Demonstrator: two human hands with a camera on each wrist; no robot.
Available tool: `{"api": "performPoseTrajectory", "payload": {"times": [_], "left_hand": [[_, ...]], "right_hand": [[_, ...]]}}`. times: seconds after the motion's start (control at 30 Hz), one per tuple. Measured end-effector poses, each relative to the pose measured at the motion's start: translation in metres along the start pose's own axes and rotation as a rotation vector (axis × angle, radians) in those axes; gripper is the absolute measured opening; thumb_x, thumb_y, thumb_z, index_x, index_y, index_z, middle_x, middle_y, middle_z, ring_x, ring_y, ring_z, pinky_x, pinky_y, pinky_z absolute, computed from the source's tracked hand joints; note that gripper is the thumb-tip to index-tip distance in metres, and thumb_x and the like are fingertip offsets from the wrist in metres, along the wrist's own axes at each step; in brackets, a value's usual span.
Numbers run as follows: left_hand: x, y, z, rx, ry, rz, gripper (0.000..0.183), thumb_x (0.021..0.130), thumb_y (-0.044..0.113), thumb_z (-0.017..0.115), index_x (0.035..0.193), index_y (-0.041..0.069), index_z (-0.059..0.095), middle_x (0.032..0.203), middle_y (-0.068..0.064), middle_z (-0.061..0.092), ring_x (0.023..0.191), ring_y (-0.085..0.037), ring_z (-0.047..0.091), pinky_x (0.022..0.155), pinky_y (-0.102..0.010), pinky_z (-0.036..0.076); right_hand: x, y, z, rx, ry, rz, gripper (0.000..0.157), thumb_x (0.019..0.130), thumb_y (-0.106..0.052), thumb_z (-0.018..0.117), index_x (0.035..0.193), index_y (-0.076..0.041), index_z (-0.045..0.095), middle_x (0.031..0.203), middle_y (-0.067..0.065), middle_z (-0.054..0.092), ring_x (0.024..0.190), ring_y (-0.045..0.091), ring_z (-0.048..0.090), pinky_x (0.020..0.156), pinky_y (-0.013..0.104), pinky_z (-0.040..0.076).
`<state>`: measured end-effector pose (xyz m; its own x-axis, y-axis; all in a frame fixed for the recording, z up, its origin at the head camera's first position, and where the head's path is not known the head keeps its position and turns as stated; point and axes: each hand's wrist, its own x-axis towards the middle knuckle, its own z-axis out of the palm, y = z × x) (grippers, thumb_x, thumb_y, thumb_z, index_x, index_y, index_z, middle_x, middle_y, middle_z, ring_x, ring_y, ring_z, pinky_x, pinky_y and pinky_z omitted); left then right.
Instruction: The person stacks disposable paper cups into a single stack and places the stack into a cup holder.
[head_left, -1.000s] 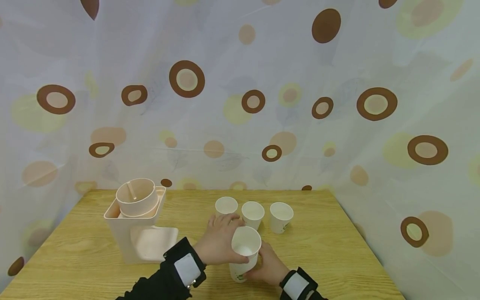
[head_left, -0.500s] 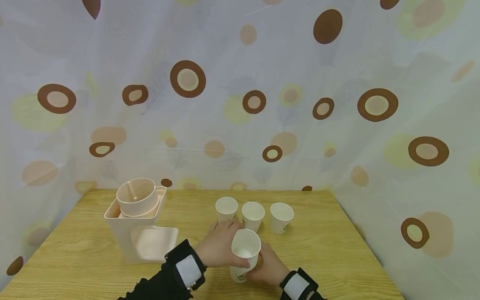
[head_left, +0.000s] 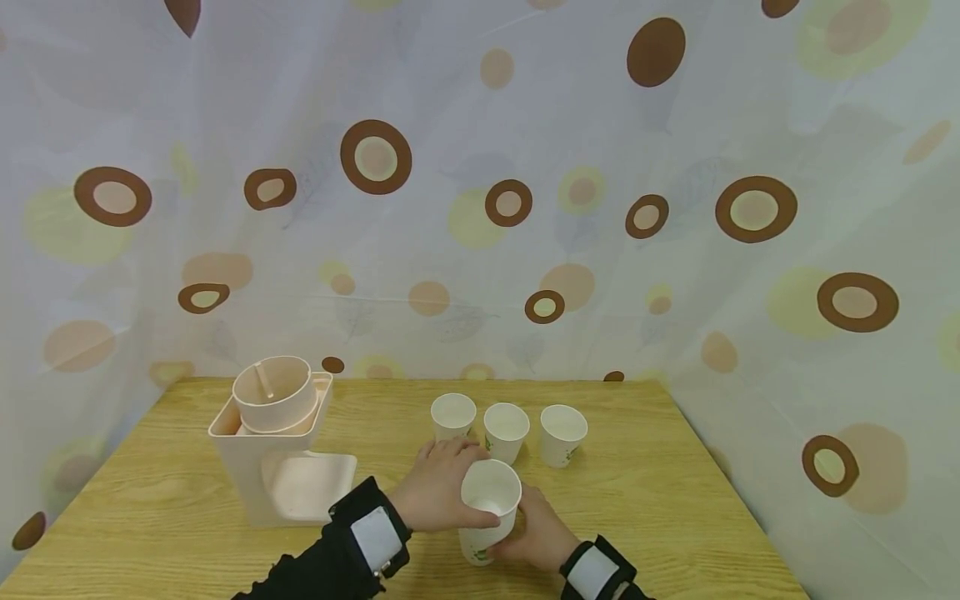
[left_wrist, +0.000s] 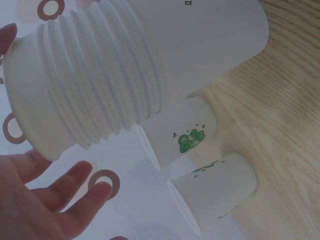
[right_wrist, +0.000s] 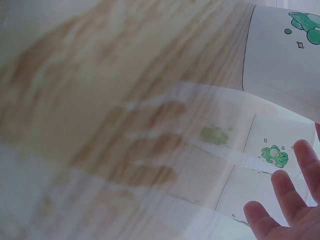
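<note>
A stack of nested white paper cups [head_left: 489,492] stands near the front middle of the table, its several rims showing as ridges in the left wrist view. My left hand [head_left: 442,492] pinches the top cup [left_wrist: 32,95] close to its rim between thumb and forefinger, the other fingers spread apart. Lower down, my right hand [head_left: 536,533] grips the stack from the right side. In the right wrist view the bottom cup [right_wrist: 285,55] bears a green cartoon print, with several fingers [right_wrist: 285,195] extended below it.
Behind the stack, three single paper cups stand upright: a left one [head_left: 453,412], a middle one [head_left: 506,427] and a right one [head_left: 562,433]. A cream plastic container [head_left: 247,479] with a round cup-like insert [head_left: 273,400] sits on the wooden table [head_left: 660,500] at left.
Over the last second my left hand and the top cup have sunk very slightly, and the left fingers have drawn back a little from the left rear cup. The right hand stays in place.
</note>
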<state>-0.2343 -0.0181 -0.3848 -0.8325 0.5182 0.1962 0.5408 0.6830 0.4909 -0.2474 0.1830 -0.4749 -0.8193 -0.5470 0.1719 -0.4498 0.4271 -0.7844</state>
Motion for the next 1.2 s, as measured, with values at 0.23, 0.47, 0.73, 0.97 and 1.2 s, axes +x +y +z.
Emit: {"api": "performPoseTrajectory", "payload": {"times": [0.23,0.47,0.73,0.97,1.2], "left_hand": [[0.0005,-0.0022,0.0,0.009,-0.019,-0.001,0.072,0.065,0.049,0.076,0.121,0.007,0.06,0.13,-0.016,0.054,0.117,-0.036,0.049,0.098,-0.065,0.032],[-0.0012,-0.0014,-0.0019,0.007,-0.001,0.046,0.068,0.066,0.047,0.077,0.117,0.006,0.061,0.125,-0.017,0.056,0.111,-0.036,0.051,0.093,-0.065,0.034],[0.0013,-0.0039,-0.0003,0.006,-0.051,0.004,0.07,0.064,0.047,0.077,0.119,0.007,0.06,0.126,-0.016,0.056,0.112,-0.034,0.05,0.096,-0.062,0.034],[0.0012,-0.0064,0.0013,-0.039,-0.097,-0.042,0.072,0.065,0.049,0.076,0.122,0.009,0.059,0.124,-0.013,0.055,0.111,-0.032,0.051,0.097,-0.06,0.033],[0.0014,-0.01,0.0057,-0.044,-0.086,-0.033,0.072,0.065,0.05,0.076,0.122,0.01,0.058,0.124,-0.013,0.055,0.108,-0.032,0.051,0.094,-0.058,0.034]], "right_hand": [[-0.0017,0.0003,0.0,-0.019,-0.004,0.035,0.076,0.065,-0.03,0.081,0.129,-0.004,0.051,0.126,0.015,0.058,0.115,0.033,0.046,0.096,0.062,0.036],[-0.0023,0.0009,-0.0004,-0.027,-0.015,0.068,0.079,0.066,-0.032,0.081,0.132,-0.003,0.048,0.13,0.017,0.055,0.117,0.036,0.042,0.095,0.067,0.033],[-0.0028,0.0002,-0.0006,-0.039,-0.014,0.086,0.077,0.066,-0.032,0.081,0.13,-0.004,0.05,0.128,0.017,0.055,0.115,0.034,0.043,0.095,0.065,0.034],[-0.0038,-0.001,-0.0011,-0.063,-0.013,0.095,0.074,0.066,-0.031,0.081,0.129,-0.003,0.052,0.128,0.02,0.055,0.114,0.036,0.043,0.094,0.064,0.036],[-0.0042,-0.0026,-0.0014,-0.061,-0.005,0.08,0.075,0.066,-0.03,0.081,0.129,-0.001,0.052,0.128,0.021,0.055,0.114,0.036,0.044,0.094,0.065,0.036]]}}
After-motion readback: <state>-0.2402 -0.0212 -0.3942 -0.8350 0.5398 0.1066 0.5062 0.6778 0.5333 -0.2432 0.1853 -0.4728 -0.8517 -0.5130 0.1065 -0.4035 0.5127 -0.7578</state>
